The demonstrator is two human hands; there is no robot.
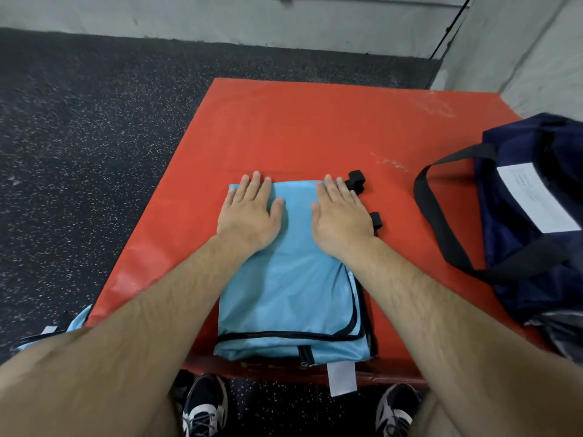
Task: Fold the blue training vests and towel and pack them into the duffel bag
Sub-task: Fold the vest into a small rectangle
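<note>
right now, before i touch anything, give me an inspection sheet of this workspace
surface: red mat, scuffed towards its far right, lying on the speckled floor
job's things: folded blue vest flat at the mat's near edge, its white tag hanging over; navy duffel bag on the mat's right side; more blue fabric off the mat at lower left
clutter: nothing seen
hands: left hand and right hand both flat, pressing the vest's far end
cables: one thin black line down the far right wall corner
surroundings: grey wall behind
</note>
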